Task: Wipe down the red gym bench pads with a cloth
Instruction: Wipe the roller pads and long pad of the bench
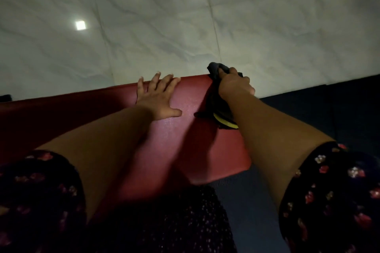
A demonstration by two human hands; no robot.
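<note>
In the head view, your right hand (234, 85) is fisted around the dark cloth (219, 107), pinching it at the far right corner of the red bench (174, 135). One bunch of cloth sticks out past the bench's far edge; the rest trails back toward you under your wrist, showing a yellow strip. Your left hand (159, 98) lies spread, palm down, on the bench just left of the cloth, fingertips at the far edge, apart from it. The bench's long axis runs away to your left, so nearly all the unwiped red surface lies left of the cloth and near you. By my judgement, the coming stroke has to travel left along that axis, and your flat left hand sits right in its path.
</note>
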